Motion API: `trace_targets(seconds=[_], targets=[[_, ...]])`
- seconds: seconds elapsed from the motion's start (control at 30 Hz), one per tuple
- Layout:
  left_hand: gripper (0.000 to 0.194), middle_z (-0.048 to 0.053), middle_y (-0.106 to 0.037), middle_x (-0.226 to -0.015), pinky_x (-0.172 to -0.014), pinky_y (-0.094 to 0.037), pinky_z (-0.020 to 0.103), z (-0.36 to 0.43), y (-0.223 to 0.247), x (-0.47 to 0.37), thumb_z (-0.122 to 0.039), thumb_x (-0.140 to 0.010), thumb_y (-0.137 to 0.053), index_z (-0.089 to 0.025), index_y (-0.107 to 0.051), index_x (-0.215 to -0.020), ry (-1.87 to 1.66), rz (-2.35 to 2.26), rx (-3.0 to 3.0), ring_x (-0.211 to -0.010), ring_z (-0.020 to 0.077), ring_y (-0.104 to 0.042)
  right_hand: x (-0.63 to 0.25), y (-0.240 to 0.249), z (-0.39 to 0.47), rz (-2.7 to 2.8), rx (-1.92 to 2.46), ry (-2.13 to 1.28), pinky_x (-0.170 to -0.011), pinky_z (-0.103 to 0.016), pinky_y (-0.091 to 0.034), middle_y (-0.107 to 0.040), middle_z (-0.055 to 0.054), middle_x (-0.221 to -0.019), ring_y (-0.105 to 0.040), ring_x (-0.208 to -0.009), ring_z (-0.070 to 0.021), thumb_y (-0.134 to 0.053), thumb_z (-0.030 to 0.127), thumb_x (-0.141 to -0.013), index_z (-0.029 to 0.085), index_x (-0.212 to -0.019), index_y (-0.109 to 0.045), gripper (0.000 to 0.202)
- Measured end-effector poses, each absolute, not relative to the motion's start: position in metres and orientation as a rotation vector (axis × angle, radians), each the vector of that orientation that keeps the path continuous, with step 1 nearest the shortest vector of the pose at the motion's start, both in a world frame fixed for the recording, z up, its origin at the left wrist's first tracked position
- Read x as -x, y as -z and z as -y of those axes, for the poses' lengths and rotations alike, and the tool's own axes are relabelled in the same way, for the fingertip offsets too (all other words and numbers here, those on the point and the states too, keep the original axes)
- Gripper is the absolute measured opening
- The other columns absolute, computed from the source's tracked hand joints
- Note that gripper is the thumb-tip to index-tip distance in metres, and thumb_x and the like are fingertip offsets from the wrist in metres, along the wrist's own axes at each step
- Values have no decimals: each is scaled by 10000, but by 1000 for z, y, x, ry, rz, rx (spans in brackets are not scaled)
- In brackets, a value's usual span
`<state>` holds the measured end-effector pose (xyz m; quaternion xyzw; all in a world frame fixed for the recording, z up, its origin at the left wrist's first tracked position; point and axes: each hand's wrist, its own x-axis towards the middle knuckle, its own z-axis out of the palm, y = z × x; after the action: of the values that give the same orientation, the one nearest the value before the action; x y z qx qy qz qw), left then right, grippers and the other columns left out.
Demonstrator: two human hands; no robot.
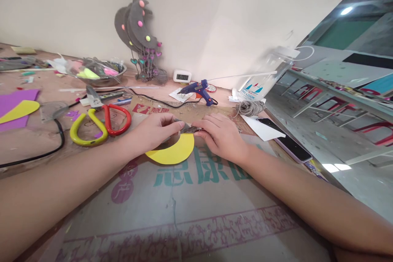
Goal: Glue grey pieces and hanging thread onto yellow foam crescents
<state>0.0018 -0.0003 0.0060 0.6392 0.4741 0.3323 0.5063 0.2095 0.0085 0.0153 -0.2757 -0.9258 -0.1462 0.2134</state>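
A yellow curved piece (175,151) lies on the printed cardboard (147,196), its upper edge partly hidden by my hands. Between my fingertips is a dark grey piece (186,128) along the top of the yellow one. My left hand (159,129) has thumb and fingers pinched on the left part of the grey piece. From the right, my right hand (219,135) pinches the other end of it. The fingers of both hands hide part of the grey piece's outline.
Scissors (118,119) with yellow and red handles lie at the left, near a black cable. Behind are a blue glue gun (201,90), a white clock (182,76) and grey yarn (250,107). A phone (291,143) lies at the right edge.
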Motion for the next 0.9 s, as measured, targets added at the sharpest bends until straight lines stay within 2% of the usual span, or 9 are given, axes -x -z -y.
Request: trace_targets(seconds=[0.9], targets=[[305,-23,-545,-522,-342,-236,161,2,-7,-1,-444,-763,-535,-163,-516,-644,-787,-1200,-1551,-362,38,-367,-209,-14,-8,2623,760,558,-632,-296,-288,-619,-48,-817,-500,-744,-153,-389,271,-920,149,-996,-585,244]])
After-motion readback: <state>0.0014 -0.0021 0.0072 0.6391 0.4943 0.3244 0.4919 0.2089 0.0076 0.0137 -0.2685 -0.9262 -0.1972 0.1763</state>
